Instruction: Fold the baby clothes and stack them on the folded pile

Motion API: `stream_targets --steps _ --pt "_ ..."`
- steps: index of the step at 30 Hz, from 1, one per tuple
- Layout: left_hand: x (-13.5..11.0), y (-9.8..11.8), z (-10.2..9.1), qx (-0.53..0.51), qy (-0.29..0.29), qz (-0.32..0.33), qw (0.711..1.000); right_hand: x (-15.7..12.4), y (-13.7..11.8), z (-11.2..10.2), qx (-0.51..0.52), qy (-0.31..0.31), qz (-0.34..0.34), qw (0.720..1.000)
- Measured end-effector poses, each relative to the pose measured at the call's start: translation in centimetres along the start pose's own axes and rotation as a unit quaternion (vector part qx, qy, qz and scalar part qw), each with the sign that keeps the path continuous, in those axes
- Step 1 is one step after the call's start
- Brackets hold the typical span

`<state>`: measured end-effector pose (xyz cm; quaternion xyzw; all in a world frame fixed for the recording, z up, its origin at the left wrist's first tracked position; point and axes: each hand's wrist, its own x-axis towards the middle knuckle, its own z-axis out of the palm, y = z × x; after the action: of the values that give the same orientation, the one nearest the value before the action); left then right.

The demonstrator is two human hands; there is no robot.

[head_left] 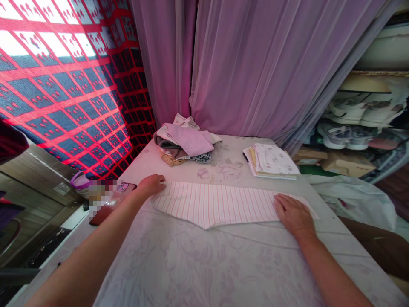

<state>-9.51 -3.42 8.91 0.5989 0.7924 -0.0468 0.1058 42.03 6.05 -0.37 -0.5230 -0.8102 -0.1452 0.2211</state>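
A pair of pink-and-white striped pants (220,204), folded lengthwise, lies flat across the table with its pointed crotch edge towards me. At its far left corner, my left hand (154,184) has its fingers closed on the edge of the cloth. My right hand (295,215) rests palm down on the narrow right end, its fingers stretched over the stripes. Behind the pants, a heap of crumpled clothes (191,143) sits in a wicker basket (171,159). To the right of the heap is a stack of folded clothes (271,160).
A phone (123,187) lies by my left forearm on the flower-patterned tabletop (153,264). Purple curtains (255,64) hang behind the table, and a red-and-blue patterned cloth (70,85) hangs at left. Shelves with shoes (348,136) stand at right, above a white plastic bag (354,198).
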Motion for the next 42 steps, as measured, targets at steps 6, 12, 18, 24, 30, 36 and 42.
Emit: stream_targets --steps 6,12,18,24,30,36,42 --pt "0.9 -0.2 -0.1 -0.039 -0.003 0.017 0.999 0.0 -0.2 -0.1 -0.001 -0.001 0.008 1.0" --pt "1.1 -0.6 0.1 -0.088 -0.004 0.012 0.996 0.0 -0.3 -0.2 -0.003 0.005 0.006 1.0" --pt "0.6 -0.1 0.6 -0.048 0.026 -0.027 0.998 0.1 -0.2 -0.1 -0.019 0.006 0.002 1.0" --pt "-1.6 2.9 0.7 -0.003 0.101 -0.006 0.995 0.0 0.0 0.2 -0.028 0.028 -0.013 0.999" --pt "-4.2 6.9 5.7 0.02 0.112 0.197 0.974 0.1 0.1 0.4 -0.032 0.034 -0.021 0.999" --pt "-4.6 7.4 7.1 0.021 0.089 0.176 0.98 0.2 -1.0 -0.3 -0.047 -0.008 0.027 0.998" --pt "-4.7 7.5 6.6 0.023 0.097 0.175 0.98 -1.8 -6.2 -1.3 0.032 0.032 0.108 0.993"
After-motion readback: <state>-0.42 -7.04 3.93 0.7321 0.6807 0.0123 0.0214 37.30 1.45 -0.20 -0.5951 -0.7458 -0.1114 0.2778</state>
